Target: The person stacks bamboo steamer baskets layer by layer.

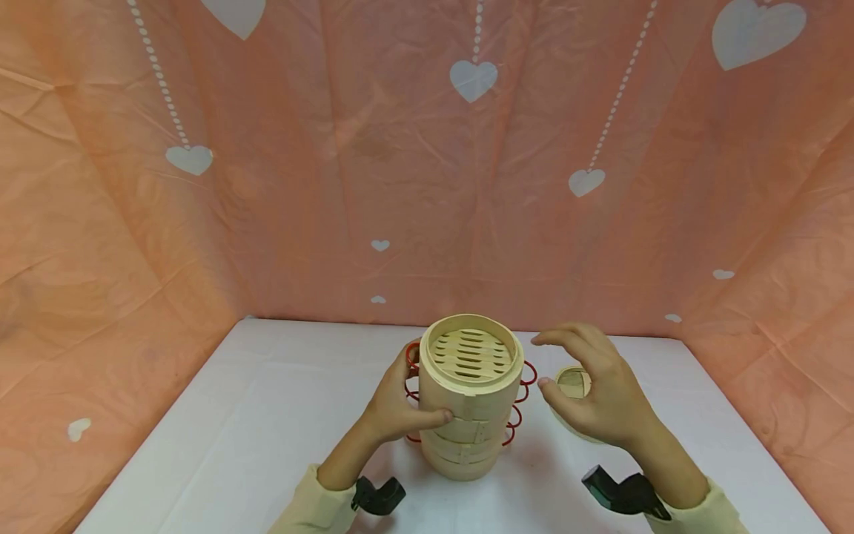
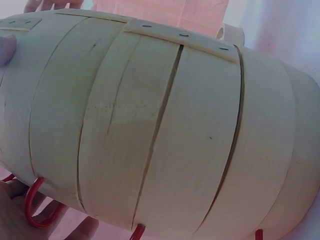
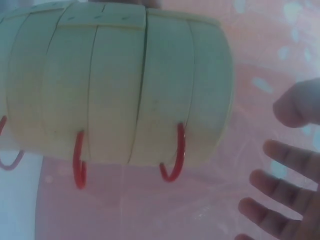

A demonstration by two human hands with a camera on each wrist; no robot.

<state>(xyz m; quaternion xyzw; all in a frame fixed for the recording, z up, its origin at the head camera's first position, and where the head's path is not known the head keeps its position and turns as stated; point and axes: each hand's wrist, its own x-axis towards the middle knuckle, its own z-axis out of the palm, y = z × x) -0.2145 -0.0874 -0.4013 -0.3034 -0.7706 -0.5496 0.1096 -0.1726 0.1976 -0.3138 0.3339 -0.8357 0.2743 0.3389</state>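
Observation:
A tall stack of round bamboo steamer baskets (image 1: 467,404) stands upright on the table, with red loop handles down both sides. Its topmost tier shows a slatted base inside a raised rim. My left hand (image 1: 399,404) grips the stack from the left, thumb across the front and fingers round the far side, partly hidden. To the right of the stack, my right hand (image 1: 600,382) is held apart from it, fingers spread and nothing between them. The right wrist view shows the fingers (image 3: 285,190) off the end of the stack.
A round bamboo piece (image 1: 572,380), like a steamer lid, lies on the white table (image 1: 287,415), partly covered by my right hand. Behind the table hangs a pinkish-orange cloth (image 1: 414,185) printed with pale hearts, which also encloses both sides.

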